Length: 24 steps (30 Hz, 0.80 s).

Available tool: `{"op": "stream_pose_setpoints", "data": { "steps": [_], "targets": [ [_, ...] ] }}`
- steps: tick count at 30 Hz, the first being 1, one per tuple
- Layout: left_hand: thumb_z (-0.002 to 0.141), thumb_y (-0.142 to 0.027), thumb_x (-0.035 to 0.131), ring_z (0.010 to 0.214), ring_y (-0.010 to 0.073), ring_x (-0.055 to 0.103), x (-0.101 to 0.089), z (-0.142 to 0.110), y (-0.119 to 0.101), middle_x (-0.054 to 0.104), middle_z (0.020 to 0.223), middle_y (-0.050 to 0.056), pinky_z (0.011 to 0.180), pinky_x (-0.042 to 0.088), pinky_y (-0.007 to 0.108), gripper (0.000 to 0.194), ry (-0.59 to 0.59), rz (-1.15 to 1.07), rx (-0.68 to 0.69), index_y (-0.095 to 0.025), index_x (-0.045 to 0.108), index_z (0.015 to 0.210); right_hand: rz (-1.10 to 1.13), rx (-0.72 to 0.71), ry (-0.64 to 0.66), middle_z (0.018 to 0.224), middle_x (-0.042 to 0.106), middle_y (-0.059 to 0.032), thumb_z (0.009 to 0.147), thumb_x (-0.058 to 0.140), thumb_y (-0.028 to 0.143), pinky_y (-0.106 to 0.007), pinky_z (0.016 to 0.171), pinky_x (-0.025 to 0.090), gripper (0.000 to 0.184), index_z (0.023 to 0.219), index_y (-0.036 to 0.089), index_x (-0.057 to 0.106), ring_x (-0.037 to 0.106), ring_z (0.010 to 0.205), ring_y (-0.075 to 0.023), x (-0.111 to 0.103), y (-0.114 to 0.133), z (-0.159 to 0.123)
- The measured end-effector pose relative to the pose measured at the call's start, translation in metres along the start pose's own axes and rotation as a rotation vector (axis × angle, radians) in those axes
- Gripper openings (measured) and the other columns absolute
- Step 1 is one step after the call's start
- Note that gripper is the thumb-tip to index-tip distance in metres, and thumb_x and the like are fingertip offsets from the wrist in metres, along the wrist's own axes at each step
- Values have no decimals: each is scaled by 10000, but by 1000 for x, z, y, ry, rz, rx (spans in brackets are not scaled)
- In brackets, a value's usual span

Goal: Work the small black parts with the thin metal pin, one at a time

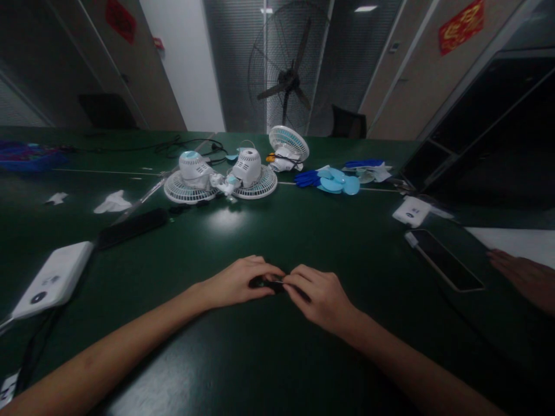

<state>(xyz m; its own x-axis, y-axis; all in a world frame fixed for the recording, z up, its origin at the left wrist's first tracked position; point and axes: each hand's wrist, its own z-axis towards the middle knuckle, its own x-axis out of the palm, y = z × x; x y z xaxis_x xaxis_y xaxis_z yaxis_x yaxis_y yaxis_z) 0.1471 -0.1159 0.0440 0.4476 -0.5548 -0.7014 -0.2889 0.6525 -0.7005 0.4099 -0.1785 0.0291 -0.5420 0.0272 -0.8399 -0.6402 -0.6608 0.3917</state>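
Note:
My left hand (243, 281) and my right hand (321, 294) meet over the middle of the green table (243, 364). Between them is a small dark object (274, 283), mostly covered by the fingers and too dim to name. The left thumb and fingers close round one end of it. My right thumb and forefinger pinch it from the other side, where a thin light edge shows. A dark piece also shows under the right fingers; whether it is part of the same object I cannot tell.
White fan heads (255, 173) lie at the back, beside blue gloves (307, 178) and light-blue fan blades (338, 181). A white power bank (54, 277) lies left. A phone (446, 261) and another person's hand (522, 276) are at right.

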Motion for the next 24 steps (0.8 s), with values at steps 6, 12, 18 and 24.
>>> {"op": "stream_pose_setpoints", "data": {
  "steps": [6, 12, 18, 24],
  "targets": [
    [984, -211, 697, 1088, 244, 640, -2, -3, -2, 707, 1184, 81, 975, 509, 398, 493, 31, -4, 21, -276, 592, 1461, 36, 20, -11, 1048, 721, -52, 1068, 549, 200, -260, 698, 532, 184, 1138, 188, 718, 689, 863, -162, -1, 0, 0],
    [1039, -185, 603, 1147, 228, 652, -8, -8, 10, 685, 1259, 102, 1025, 520, 404, 482, 18, -21, -20, -270, 552, 1510, 40, 36, 7, 1053, 716, -54, 1057, 564, 188, -250, 695, 523, 172, 1142, 187, 714, 678, 855, -157, -2, 0, 0],
    [1056, -236, 554, 1159, 229, 676, -45, -21, 61, 697, 1321, 93, 1002, 558, 407, 438, -170, 92, -126, -272, 561, 1493, 55, 36, 15, 1047, 708, -42, 1055, 579, 186, -264, 687, 523, 164, 1145, 189, 716, 671, 847, -158, -2, -1, 0],
    [1025, -390, 575, 1084, 290, 711, -90, -55, 122, 703, 1338, 111, 951, 584, 459, 427, -401, 322, -321, -260, 624, 1429, 79, 38, 30, 1058, 709, -42, 1053, 589, 180, -257, 686, 539, 162, 1153, 189, 716, 671, 850, -153, 0, -2, -2]
  ]
}}
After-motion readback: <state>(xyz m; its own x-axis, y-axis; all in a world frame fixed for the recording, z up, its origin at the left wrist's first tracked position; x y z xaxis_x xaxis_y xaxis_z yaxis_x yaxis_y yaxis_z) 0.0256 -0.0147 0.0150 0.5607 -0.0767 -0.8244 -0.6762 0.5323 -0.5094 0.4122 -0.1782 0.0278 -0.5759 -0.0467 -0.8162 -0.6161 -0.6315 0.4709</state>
